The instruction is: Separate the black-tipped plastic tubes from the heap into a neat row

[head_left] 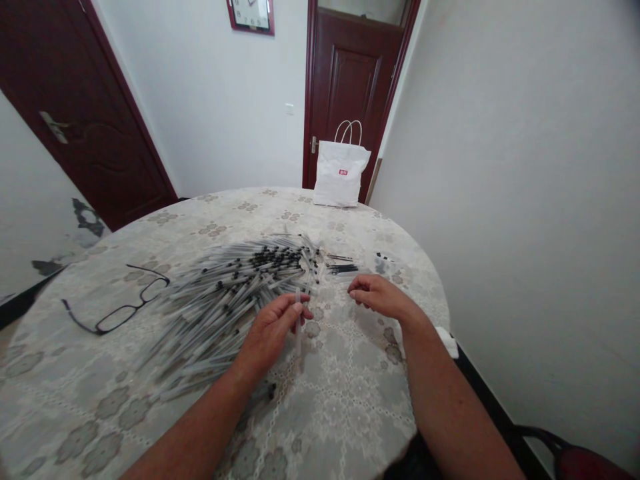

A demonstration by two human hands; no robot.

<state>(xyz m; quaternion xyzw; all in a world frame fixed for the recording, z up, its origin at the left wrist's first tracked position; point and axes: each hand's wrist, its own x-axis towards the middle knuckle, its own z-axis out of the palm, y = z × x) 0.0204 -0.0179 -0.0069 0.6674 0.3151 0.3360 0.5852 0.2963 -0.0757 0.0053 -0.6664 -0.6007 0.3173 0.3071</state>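
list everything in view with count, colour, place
Covered table: one, pale floral cloth, centre
Thin tubes: many, grey and black, left of centre
Held tube: one, translucent, in left hand
Thin sticks: several, dark, beyond right hand
Small bits: several, black, right of sticks
Eyeglasses: one, dark, left of tubes
Bag: one, white, far table edge
White item: one, unclear, right table edge
Doors: two, dark red, left and behind bag
Clock: one, red-framed, top edge
Switch: one, white, between doors
Walls: several, white, around table
Unclear item: one, dark red, bottom right
Left hand: one, bare, pinching held tube
Right hand: one, bare, near sticks
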